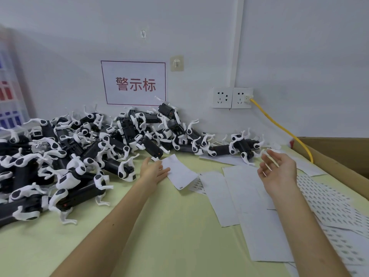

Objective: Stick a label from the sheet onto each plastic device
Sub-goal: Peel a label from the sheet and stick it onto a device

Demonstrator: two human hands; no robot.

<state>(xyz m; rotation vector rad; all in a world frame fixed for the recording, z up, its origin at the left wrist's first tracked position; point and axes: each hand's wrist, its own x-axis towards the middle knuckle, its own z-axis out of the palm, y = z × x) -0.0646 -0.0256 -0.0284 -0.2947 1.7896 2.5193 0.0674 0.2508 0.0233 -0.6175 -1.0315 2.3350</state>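
Plastic devices (79,148), black-bodied with white curved limbs, are heaped in a large pile on the left and far part of the pale green table (159,226), and a few more are strung out rightward along the wall. On the wall behind the pile a red-bordered sign (135,83) is fixed. Just right of the pile the left hand (153,169) is stretched out flat with its fingers straight, nothing gripped, and its fingertips are laid at the left edge of a curled white sheet (179,170). Further right, blank backing sheets (239,196) are spread overlapping. Above them the right hand (279,172) is raised, palm turned up, fingers loosely bent and apart, with nothing seen in it. Printed label sheets (327,200) are scattered at the near right, beside a cardboard box (339,150).
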